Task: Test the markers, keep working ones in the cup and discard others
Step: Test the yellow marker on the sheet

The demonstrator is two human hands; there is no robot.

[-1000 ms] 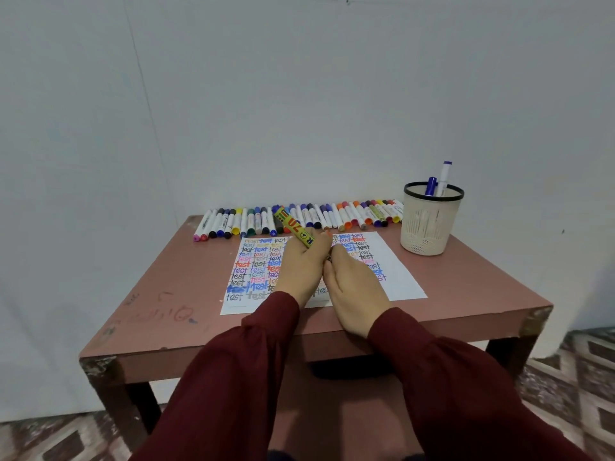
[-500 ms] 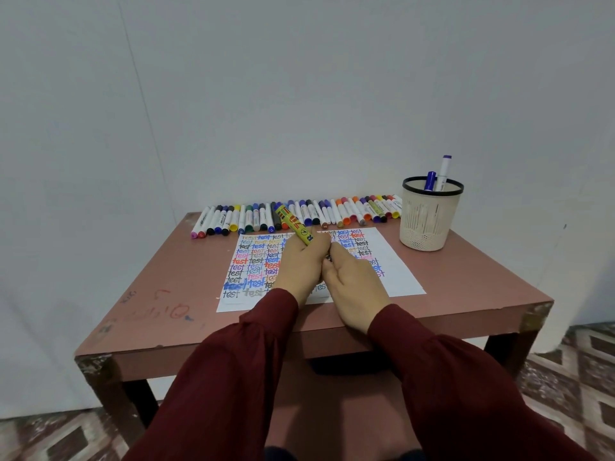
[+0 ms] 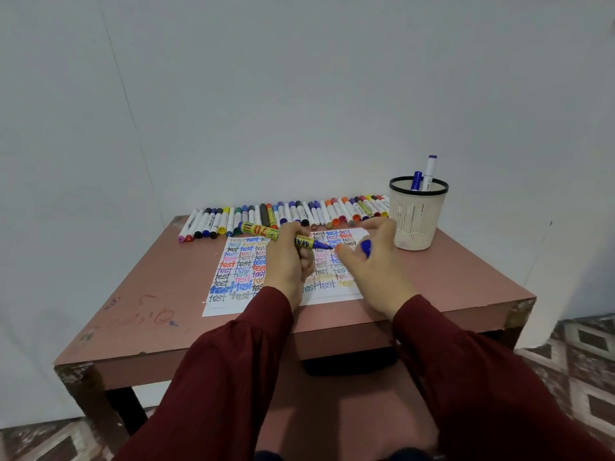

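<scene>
My left hand (image 3: 289, 261) grips a yellow marker (image 3: 263, 231) with a blue tip, uncapped, lying level over the test sheet (image 3: 239, 277). My right hand (image 3: 369, 261) holds the marker's blue cap (image 3: 365, 247) a short way to the right of the tip. A long row of capped markers (image 3: 332, 211) lies along the table's back edge. The beige cup (image 3: 417, 216) with a black rim stands at the back right and holds two markers (image 3: 422, 173).
The paper is covered with the word "test" in many colours. The brown table (image 3: 449, 281) stands against a white wall, with scribbles near its left front. Patterned floor tiles show at both lower corners.
My hands were together on the capped marker. Now the right hand has pulled the blue cap off to the right, and the marker's blue tip is bare.
</scene>
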